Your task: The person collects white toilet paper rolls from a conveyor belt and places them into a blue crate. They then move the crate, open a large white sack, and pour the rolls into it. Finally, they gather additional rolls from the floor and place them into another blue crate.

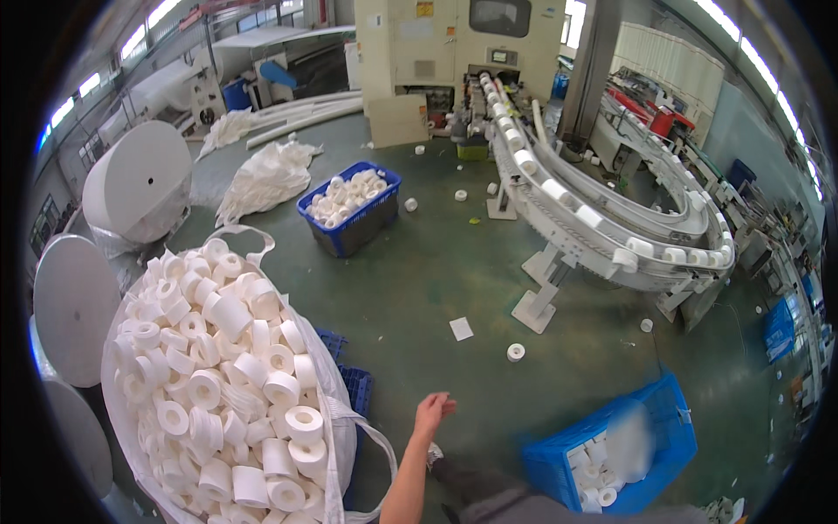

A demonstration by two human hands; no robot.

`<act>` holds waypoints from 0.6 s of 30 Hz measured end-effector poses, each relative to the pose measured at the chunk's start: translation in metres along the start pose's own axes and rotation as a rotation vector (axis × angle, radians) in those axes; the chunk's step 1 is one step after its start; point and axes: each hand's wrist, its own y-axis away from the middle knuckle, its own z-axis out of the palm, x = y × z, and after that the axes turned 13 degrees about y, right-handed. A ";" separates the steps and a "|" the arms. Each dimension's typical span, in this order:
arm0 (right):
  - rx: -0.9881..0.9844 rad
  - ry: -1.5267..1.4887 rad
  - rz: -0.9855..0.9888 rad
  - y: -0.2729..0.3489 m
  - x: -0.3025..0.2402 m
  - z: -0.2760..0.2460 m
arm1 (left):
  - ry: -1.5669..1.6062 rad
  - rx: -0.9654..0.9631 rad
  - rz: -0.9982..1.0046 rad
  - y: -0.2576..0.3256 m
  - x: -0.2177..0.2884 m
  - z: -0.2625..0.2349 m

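Note:
My left hand (434, 412) is out over the green floor, its fingers curled in with nothing visible in them. It is between a big white bulk bag (335, 419) on the left and a blue plastic crate (676, 419) on the right. Small white paper rolls (231, 314) are heaped to the top of the bag. More rolls (594, 472) lie inside the tilted-looking crate. Above these is a white shape (630, 441) smeared by motion, perhaps a roll; no hand shows on it. My right hand is out of view.
A curved conveyor (602, 244) carrying rolls runs from a cream machine (406, 52). A blue-rimmed tub (349, 214) of rolls stands farther off. Huge paper reels (140, 179) line the left. A loose roll (516, 352) and a paper sheet (461, 328) lie on the floor.

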 end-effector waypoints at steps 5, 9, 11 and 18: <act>0.183 -0.008 -0.538 -0.070 -0.268 -0.048 | -0.038 0.165 -0.019 -0.072 0.078 -0.062; 0.092 -0.325 -0.865 -0.074 -0.576 -0.222 | 0.087 0.231 -0.058 -0.110 0.161 -0.074; 0.004 -0.343 -1.086 -0.025 -0.738 -0.310 | 0.160 0.296 0.034 -0.146 0.206 -0.095; 0.046 -0.333 -1.188 0.002 -1.059 -0.430 | 0.157 0.417 -0.006 -0.360 0.329 -0.186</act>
